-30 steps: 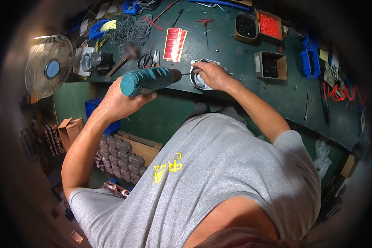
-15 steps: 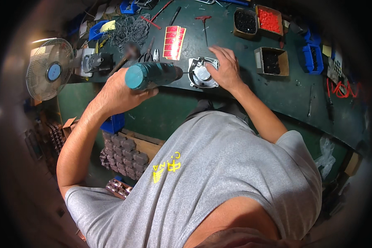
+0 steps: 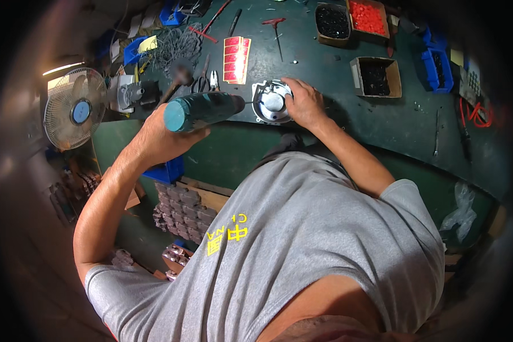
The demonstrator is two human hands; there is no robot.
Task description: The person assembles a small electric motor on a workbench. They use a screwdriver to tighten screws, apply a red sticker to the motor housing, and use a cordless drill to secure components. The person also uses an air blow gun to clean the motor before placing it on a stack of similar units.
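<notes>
One metal housing (image 3: 274,102) lies just left of the right hand (image 3: 308,106), thumb apart; left hand (image 3: 164,138) grips a drill (image 3: 202,112).

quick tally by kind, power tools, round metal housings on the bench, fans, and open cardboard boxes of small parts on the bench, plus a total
power tool: 1
round metal housing: 1
fan: 1
open cardboard boxes: 3
total: 6

The left hand (image 3: 161,134) holds a drill (image 3: 202,111). The right hand (image 3: 306,106) touches a metal part (image 3: 274,103) at the table's (image 3: 393,128) near edge.
</notes>
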